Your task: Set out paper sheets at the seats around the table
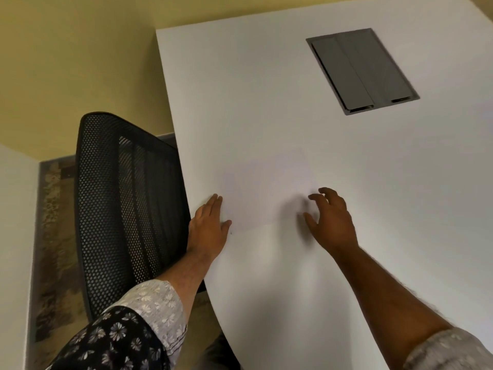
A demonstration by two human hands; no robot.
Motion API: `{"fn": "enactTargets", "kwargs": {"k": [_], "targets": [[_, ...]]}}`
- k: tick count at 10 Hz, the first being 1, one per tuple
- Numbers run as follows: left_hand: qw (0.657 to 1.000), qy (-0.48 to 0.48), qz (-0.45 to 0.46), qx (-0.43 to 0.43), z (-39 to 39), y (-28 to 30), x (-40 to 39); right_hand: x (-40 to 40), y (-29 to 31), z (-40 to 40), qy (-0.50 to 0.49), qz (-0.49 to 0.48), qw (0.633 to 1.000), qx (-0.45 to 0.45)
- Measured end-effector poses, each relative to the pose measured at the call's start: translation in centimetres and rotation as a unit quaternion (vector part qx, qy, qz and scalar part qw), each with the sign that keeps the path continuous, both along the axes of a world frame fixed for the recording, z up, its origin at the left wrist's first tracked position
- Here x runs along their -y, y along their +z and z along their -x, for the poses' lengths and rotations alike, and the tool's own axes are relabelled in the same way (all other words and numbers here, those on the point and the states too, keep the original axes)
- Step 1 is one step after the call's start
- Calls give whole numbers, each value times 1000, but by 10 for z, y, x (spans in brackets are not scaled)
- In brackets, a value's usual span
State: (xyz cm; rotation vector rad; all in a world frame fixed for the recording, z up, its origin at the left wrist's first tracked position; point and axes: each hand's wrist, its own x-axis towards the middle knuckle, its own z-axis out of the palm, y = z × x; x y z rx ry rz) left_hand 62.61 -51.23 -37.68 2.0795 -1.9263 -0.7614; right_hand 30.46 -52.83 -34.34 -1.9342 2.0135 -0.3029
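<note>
While L hand (208, 225) lies flat on paper sheet (264, 188) edge, R hand (329, 217) hovers beside, fingers spread.

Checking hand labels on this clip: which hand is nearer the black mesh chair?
Left. The left hand lies flat at the table's edge, right beside the black mesh chair; the right hand hovers farther in over the tabletop.

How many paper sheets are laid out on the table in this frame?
1: a faint white paper sheet lies on the table by the mesh chair, between the left hand and right hand. Others may lie out of view.
</note>
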Motion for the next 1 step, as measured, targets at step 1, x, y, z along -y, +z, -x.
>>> {"fn": "enactTargets", "kwargs": {"k": [1], "targets": [[995, 1, 74, -64, 21, 13, -24, -27, 12, 10, 10, 39, 999, -22]]}}
